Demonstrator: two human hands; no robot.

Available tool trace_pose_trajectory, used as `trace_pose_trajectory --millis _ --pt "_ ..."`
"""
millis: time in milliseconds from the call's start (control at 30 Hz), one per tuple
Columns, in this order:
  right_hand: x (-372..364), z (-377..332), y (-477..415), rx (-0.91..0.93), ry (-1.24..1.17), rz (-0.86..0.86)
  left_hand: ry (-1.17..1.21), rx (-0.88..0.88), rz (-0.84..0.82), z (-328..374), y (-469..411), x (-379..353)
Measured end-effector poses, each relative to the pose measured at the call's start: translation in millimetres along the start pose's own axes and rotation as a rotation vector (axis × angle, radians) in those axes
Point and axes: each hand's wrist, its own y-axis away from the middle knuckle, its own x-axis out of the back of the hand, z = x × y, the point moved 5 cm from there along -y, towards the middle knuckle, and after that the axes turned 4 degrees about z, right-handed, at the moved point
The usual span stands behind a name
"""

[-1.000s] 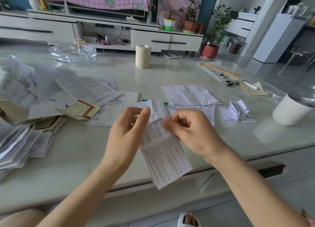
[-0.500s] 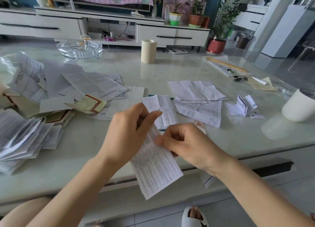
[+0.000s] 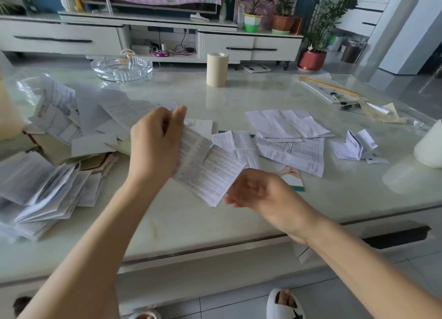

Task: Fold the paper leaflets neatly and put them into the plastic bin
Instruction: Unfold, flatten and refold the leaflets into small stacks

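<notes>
1. Far left, the heap of white folded paper leaflets (image 3: 40, 189) lies on the pale glossy desk (image 3: 263, 98), well apart from our hands; we see no plastic bin for certain, so we cannot tell where the folded pieces must go.
2. Our left hand (image 3: 155, 148) has lifted and moved up and leftward compared with half a second ago. It is closed on the upper end of the long white printed leaflet (image 3: 210, 172), thumb over the paper.
3. The leaflet, which hung down past the desk edge a moment ago, now slopes above the desk from upper left to lower right, with a crease showing across its middle. We judge the fold is being opened out or reset, so this piece is not yet ready.
4. Our right hand (image 3: 258, 192) has let go its pinch: it lies palm up, fingers loosely spread, touching or just under the leaflet's lower corner.
5. Further right, the flat unfolded white sheets (image 3: 289, 132) wait on the desk.
</notes>
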Motion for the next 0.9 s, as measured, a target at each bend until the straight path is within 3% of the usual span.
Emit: trace_pose_trajectory --millis 67,200,267,433,600,700,800,900 --pt "3.2 -2.4 -3.2 -0.011 0.018 0.024 0.004 0.049 0.049 -4.2 -0.8 0.5" --pt "-10.5 -12.0 2.7 -0.091 0.055 -0.291 0.029 0.097 0.188 -12.2 8.2 10.8" --pt "-14.3 -17.9 -1.9 -0.064 0.030 -0.198 0.044 0.130 0.216 -12.6 12.0 12.0" --pt "-15.0 -23.7 -9.3 0.163 0.054 0.259 0.085 0.172 0.205 -3.4 21.0 4.1" --pt "-36.9 -36.6 5.7 0.593 0.321 0.292 0.259 0.320 0.091 -5.9 35.3 -17.0" --pt "-44.7 -30.1 5.9 0.518 0.288 0.218 0.369 0.497 0.126 -21.3 40.4 -21.4" --pt "-43.6 -21.1 1.4 0.416 0.109 0.184 0.363 0.511 0.194 -20.1 44.3 -19.5" --pt "-31.6 -15.2 -4.1 0.358 0.018 0.354 0.416 0.498 0.153 -7.6 51.3 -24.7"
